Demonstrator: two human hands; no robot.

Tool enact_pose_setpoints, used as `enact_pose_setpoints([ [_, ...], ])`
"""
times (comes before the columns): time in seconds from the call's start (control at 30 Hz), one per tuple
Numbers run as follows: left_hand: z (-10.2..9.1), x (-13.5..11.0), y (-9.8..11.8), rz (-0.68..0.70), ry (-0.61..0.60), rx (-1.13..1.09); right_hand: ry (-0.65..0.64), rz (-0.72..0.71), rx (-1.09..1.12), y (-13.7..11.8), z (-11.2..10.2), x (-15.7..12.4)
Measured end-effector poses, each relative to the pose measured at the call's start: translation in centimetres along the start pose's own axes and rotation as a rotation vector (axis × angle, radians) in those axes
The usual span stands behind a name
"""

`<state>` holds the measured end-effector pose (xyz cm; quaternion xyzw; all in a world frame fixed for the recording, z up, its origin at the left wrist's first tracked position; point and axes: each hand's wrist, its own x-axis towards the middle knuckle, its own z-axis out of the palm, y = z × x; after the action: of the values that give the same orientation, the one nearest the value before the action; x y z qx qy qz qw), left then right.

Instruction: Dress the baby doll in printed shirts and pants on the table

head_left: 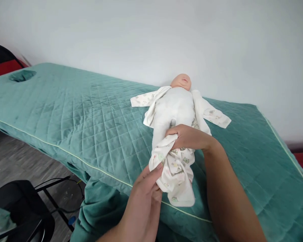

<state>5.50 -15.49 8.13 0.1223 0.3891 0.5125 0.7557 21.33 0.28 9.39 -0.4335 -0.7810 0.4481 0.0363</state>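
Note:
A baby doll [175, 104] with a white cloth body lies on its back on the green quilted bed. An open baby jacket [214, 114] with a small print is spread under and beside it, sleeves out to both sides. Baby pants [179, 171] in a similar print are bunched about the doll's lower legs. My left hand [151, 179] pinches the pants' edge near one foot. Between the legs, my right hand [188, 136] grips the upper part of the same cloth. The doll's feet are hidden inside or behind the fabric.
The bed [103, 124] stands against a white wall [151, 40] and has a face hole [22, 76] at its far left. A black chair [20, 208] holding a shiny bag [1, 222] stands at lower left, near cables.

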Motion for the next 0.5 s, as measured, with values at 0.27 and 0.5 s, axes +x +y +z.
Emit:
enact_pose_setpoints([
  [0.27, -3.4, -0.3, -3.3, 0.004, 0.125, -0.074, -0.007, -0.081, 0.02, 0.3, 0.2, 0.0],
  [0.5, -5.5, 0.4, -3.6, 0.104, 0.268, 0.009, -0.018, -0.075, -0.016, 0.2, 0.4, 0.1],
])
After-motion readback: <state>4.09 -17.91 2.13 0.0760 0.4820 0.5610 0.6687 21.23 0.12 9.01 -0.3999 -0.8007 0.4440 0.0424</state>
